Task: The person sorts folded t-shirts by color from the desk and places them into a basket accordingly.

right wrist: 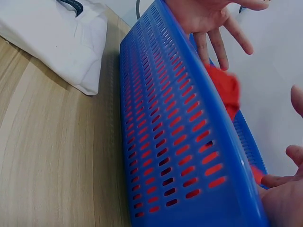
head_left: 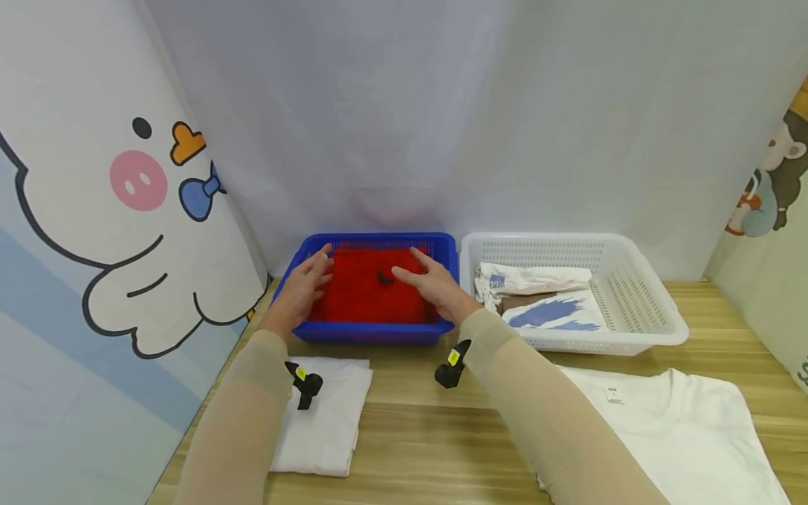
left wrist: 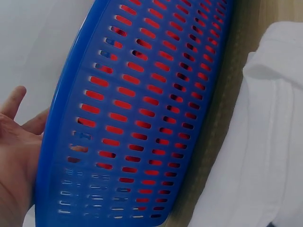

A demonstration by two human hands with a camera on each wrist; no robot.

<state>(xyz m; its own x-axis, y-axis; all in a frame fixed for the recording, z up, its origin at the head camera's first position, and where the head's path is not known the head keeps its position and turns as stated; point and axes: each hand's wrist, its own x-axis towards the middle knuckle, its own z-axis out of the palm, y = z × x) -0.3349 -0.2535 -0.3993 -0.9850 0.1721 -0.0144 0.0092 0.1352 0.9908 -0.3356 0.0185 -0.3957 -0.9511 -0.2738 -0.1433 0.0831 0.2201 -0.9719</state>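
Red folded cloth [head_left: 372, 287] lies inside the blue basket [head_left: 372, 332], a small dark mark on its top. Over the basket's left side is my left hand [head_left: 301, 291], fingers spread and holding nothing. My right hand [head_left: 435, 284] hovers over the right side, its fingers extended toward the left hand, also holding nothing. Through the slots of the basket wall [left wrist: 142, 99] the red cloth shows in the left wrist view. Both hands appear above the rim in the right wrist view, with some red cloth [right wrist: 225, 90] rising between them.
A white basket [head_left: 650, 298] with folded printed white fabric [head_left: 555, 312] stands right of the blue one. On the wooden table [head_left: 435, 449], a folded white cloth [head_left: 328, 428] lies front left, and a white T-shirt [head_left: 688, 435] is spread at front right. A white curtain [head_left: 442, 119] hangs behind.
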